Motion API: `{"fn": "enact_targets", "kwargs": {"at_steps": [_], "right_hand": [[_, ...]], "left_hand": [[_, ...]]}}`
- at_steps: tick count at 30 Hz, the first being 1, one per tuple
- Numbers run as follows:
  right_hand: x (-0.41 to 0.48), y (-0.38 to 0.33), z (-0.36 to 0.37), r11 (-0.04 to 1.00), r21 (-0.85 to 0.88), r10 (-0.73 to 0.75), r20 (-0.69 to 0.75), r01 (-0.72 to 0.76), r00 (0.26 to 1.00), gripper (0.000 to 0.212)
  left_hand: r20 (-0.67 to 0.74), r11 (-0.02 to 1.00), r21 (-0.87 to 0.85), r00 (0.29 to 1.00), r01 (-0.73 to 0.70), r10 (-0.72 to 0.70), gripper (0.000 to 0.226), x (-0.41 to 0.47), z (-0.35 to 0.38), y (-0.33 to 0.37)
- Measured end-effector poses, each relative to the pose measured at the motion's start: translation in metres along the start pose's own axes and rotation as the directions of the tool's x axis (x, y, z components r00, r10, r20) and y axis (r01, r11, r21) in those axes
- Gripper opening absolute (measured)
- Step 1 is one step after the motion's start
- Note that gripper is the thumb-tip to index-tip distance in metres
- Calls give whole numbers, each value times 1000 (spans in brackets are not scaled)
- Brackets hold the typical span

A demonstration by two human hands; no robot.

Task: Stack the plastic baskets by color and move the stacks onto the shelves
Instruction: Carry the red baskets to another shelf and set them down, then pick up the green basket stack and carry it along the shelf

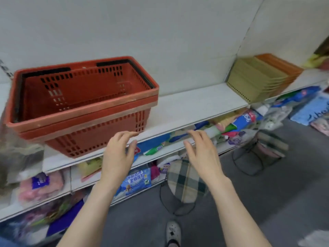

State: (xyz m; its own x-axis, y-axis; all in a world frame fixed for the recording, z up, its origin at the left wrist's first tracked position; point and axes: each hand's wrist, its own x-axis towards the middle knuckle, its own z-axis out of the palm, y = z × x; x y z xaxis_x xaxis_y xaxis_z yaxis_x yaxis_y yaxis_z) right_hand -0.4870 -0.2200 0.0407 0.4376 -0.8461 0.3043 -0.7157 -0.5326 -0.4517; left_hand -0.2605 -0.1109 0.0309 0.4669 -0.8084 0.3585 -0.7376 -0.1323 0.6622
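Note:
A stack of two nested red plastic baskets (83, 107) with black handles folded down rests on the white shelf (192, 106), at its left part, with a front corner reaching the shelf's edge. My left hand (118, 154) hovers just below and right of the stack's front corner, fingers apart, holding nothing. To its right my right hand (201, 150) is also empty with fingers spread, in front of the shelf edge. Neither hand touches the baskets.
A stack of olive and orange flat trays (261, 77) lies on the same shelf at the right. Lower shelves hold packaged goods (137, 180). On the grey floor stand a plaid wire-framed stool (185, 180) and another stool (265, 145). My shoe (173, 232) shows below.

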Motion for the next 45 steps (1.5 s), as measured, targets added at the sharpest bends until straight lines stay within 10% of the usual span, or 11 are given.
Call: {"fn": "enact_targets", "kwargs": {"at_steps": [15, 30, 45], "right_hand": [[-72, 244, -111, 884, 159, 464, -165, -440, 870, 13], [99, 510, -209, 872, 69, 485, -257, -485, 836, 17], [386, 650, -221, 942, 75, 328, 2, -327, 945, 56]], "left_hand": [[551, 929, -360, 823, 83, 139, 18, 1, 279, 236], [446, 965, -260, 891, 44, 80, 32, 176, 507, 368], [428, 894, -106, 832, 435, -354, 80, 392, 623, 417]]}}
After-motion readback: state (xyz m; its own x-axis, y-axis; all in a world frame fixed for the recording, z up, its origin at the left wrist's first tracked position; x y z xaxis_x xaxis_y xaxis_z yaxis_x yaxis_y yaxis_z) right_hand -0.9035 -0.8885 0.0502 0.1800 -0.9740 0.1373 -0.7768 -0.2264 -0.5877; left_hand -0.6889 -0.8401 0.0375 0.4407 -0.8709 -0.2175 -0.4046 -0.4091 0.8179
